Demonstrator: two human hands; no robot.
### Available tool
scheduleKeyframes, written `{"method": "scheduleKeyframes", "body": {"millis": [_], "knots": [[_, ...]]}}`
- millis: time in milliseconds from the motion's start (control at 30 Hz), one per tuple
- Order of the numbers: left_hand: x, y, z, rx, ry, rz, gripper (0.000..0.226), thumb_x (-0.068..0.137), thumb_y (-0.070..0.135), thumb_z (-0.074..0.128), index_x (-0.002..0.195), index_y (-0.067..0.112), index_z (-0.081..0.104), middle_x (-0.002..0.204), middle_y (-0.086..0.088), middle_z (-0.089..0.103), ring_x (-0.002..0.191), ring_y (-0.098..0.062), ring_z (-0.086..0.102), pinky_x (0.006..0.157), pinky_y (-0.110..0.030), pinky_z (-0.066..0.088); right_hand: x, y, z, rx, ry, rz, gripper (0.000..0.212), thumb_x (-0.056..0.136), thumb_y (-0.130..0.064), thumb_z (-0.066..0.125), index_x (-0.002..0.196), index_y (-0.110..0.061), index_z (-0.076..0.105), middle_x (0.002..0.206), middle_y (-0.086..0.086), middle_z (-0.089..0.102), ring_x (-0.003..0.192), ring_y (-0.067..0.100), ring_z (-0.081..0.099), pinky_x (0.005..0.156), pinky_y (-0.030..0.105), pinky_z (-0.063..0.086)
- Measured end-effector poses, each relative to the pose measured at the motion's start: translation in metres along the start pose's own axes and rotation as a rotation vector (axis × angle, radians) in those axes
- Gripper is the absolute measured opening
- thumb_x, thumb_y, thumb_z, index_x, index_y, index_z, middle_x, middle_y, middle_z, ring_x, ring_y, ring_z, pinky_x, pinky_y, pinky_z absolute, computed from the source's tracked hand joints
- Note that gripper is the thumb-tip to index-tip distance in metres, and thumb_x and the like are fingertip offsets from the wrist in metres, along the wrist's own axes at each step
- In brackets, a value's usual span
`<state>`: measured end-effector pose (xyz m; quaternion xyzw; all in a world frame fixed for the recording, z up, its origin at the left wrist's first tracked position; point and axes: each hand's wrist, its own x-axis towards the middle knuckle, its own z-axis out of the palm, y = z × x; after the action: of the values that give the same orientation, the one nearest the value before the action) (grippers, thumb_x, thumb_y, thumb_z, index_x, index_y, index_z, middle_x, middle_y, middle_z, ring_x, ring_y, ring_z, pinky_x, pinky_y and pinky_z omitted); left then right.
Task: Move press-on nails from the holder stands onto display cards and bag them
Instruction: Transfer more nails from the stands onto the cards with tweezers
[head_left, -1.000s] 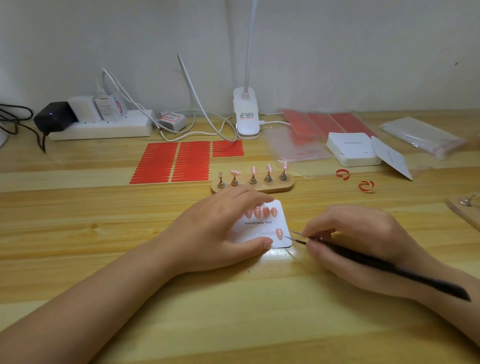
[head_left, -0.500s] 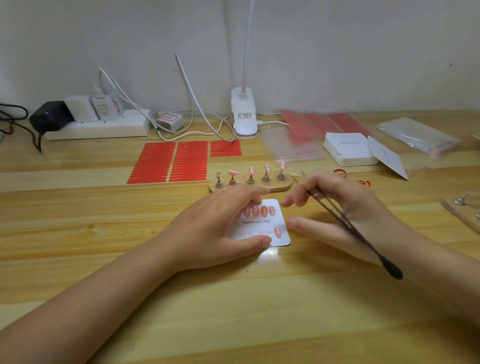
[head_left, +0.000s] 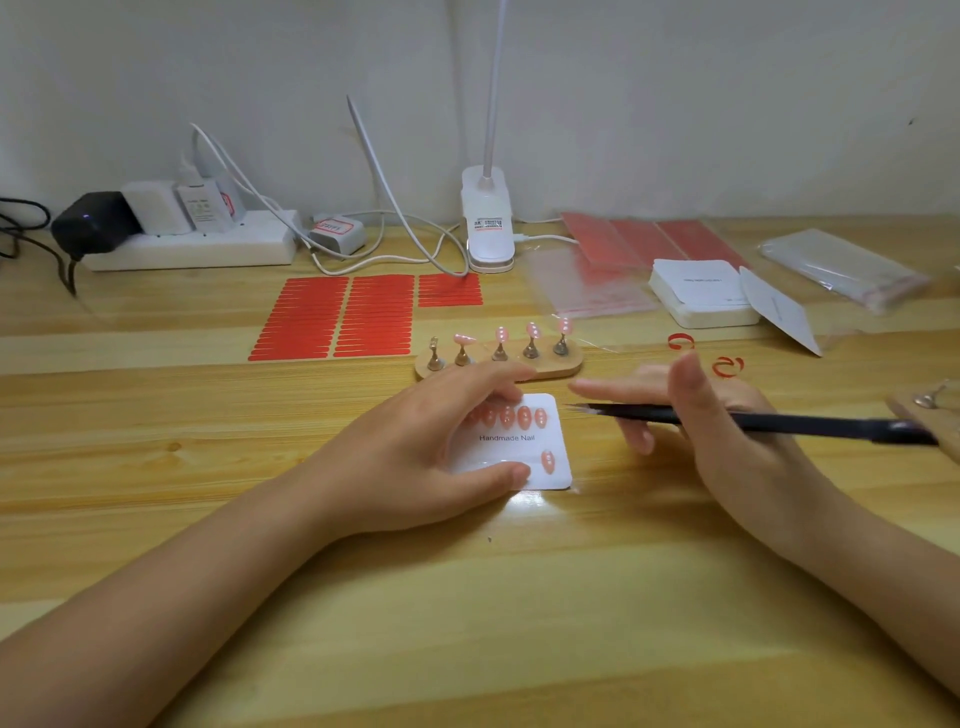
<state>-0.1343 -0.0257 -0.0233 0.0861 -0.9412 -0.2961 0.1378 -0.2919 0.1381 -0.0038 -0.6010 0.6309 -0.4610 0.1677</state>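
A white display card (head_left: 519, 447) marked "Handmade Nail" lies on the wooden table. It carries a row of pink nails along its top and one pink nail (head_left: 547, 461) at the lower right. My left hand (head_left: 415, 457) presses on the card with thumb and fingers. My right hand (head_left: 711, 431) hovers to the right of the card and holds black tweezers (head_left: 753, 422), tips pointing left and empty. Behind the card, a wooden holder stand (head_left: 569, 366) carries several pink nails on metal pegs; its leftmost peg (head_left: 434, 356) is bare.
Red adhesive strip sheets (head_left: 337, 319) lie behind the stand. A stack of white cards (head_left: 698, 293), clear bags (head_left: 841, 270), a lamp base (head_left: 488, 228) and a power strip (head_left: 192, 252) line the back. Another wooden stand (head_left: 930, 415) sits at the right edge.
My right hand lifted from the card's lower right nail, swung up toward the stand, and now holds the tweezers level, pointing left. My left hand stayed on the card.
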Motion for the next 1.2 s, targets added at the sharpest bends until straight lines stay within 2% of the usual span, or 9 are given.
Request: {"method": "scheduleKeyframes", "body": {"millis": [67,133,233,433,600,833,967,1067,1200], "knots": [[0.0002,-0.0007,-0.0012,-0.028,-0.011,-0.004,0.061,0.077,0.045,0.061,0.131,0.044,0.033,0.124,0.022,0.051,0.118,0.008,0.044,0.100,-0.024,0.038,0.0001,-0.0018,-0.0036,0.082,0.017,0.040,0.033,0.087,-0.058,0.041,0.089,-0.046,0.072,0.072,-0.007,0.058,0.072,0.005,0.055,0.067,0.014,0.046],[0.0005,-0.0013,-0.0019,-0.049,-0.033,-0.005,0.064,0.078,0.042,0.061,0.135,0.038,0.034,0.127,0.021,0.051,0.120,0.007,0.044,0.102,-0.024,0.037,-0.0005,-0.0037,-0.0039,0.145,0.041,0.091,0.021,0.073,-0.044,0.059,0.078,-0.032,0.076,0.072,-0.001,0.065,0.069,0.003,0.060,0.058,0.012,0.049],[0.0009,-0.0027,-0.0026,-0.065,-0.045,0.003,0.065,0.078,0.038,0.061,0.137,0.033,0.036,0.128,0.019,0.051,0.120,0.009,0.043,0.102,-0.020,0.035,-0.0027,-0.0063,-0.0006,0.117,0.057,0.097,0.011,0.061,-0.036,0.068,0.063,-0.028,0.074,0.068,-0.002,0.070,0.060,-0.001,0.061,0.056,0.009,0.046],[0.0019,-0.0029,-0.0023,-0.079,-0.036,0.003,0.064,0.077,0.038,0.063,0.135,0.036,0.036,0.127,0.020,0.052,0.119,0.008,0.045,0.103,-0.025,0.037,-0.0020,-0.0044,0.0008,0.099,0.074,0.098,0.007,0.060,-0.037,0.069,0.059,-0.030,0.071,0.063,-0.006,0.069,0.056,-0.002,0.058,0.055,0.010,0.043],[0.0022,-0.0028,-0.0024,-0.079,-0.032,0.003,0.065,0.077,0.038,0.063,0.135,0.035,0.036,0.127,0.021,0.052,0.119,0.009,0.045,0.103,-0.026,0.037,-0.0029,-0.0034,0.0023,0.048,0.044,0.069,0.007,0.063,-0.038,0.068,0.063,-0.032,0.071,0.068,0.001,0.070,0.059,0.006,0.060,0.056,0.024,0.046],[0.0021,-0.0016,-0.0031,-0.078,-0.032,-0.004,0.063,0.076,0.039,0.063,0.132,0.041,0.035,0.126,0.025,0.050,0.119,0.010,0.044,0.102,-0.025,0.037,-0.0021,0.0011,0.0024,0.047,0.033,0.077,0.011,0.065,-0.037,0.068,0.063,-0.027,0.071,0.066,0.006,0.069,0.061,0.021,0.062,0.057,0.035,0.046],[0.0023,-0.0016,-0.0029,-0.073,-0.031,-0.004,0.064,0.076,0.039,0.063,0.134,0.039,0.035,0.125,0.026,0.050,0.119,0.010,0.044,0.103,-0.024,0.037,-0.0006,0.0012,-0.0003,0.117,0.041,0.132,0.016,0.062,-0.042,0.068,0.060,-0.027,0.072,0.068,0.005,0.069,0.060,0.010,0.060,0.058,0.024,0.046],[0.0018,-0.0012,-0.0028,-0.073,-0.030,-0.004,0.065,0.076,0.039,0.063,0.134,0.037,0.036,0.126,0.023,0.052,0.119,0.009,0.044,0.103,-0.025,0.037,0.0004,0.0007,-0.0031,0.210,0.012,0.156,0.015,0.062,-0.034,0.069,0.064,-0.020,0.072,0.071,0.005,0.070,0.062,0.005,0.059,0.059,0.013,0.045],[0.0020,-0.0006,-0.0030,-0.073,-0.032,-0.007,0.066,0.076,0.039,0.063,0.135,0.035,0.036,0.126,0.021,0.052,0.119,0.009,0.045,0.103,-0.026,0.037,-0.0007,0.0025,-0.0044,0.201,-0.096,0.115,0.011,0.066,-0.027,0.070,0.070,-0.017,0.074,0.077,0.008,0.071,0.067,0.009,0.063,0.064,0.015,0.048]]}}
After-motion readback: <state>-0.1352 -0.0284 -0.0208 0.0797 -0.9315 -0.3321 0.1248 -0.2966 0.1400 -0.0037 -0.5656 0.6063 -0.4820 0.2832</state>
